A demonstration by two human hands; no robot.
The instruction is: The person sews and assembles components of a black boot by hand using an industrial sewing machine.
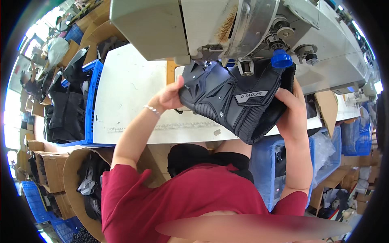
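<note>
A black boot upper [221, 95] with ribbed panels and a light label patch lies tilted beneath the head of a grey sewing machine [150, 26]. My left hand [170, 96] pinches its left end, with the thumb up along the edge and the other fingers partly hidden. At the wide collar on the right, my right hand [292, 107] grips the edge, its thumb showing at the opening and its fingers mostly out of sight behind. The machine's needle area is largely covered by the head and the boot upper.
A white worktable [121, 93] carries a printed ruler strip near its front edge. On the left stands a blue crate [94, 101] holding several black boot uppers, with a cardboard bin [73, 182] below. Blue plastic-lined bins [261, 170] sit at the lower right.
</note>
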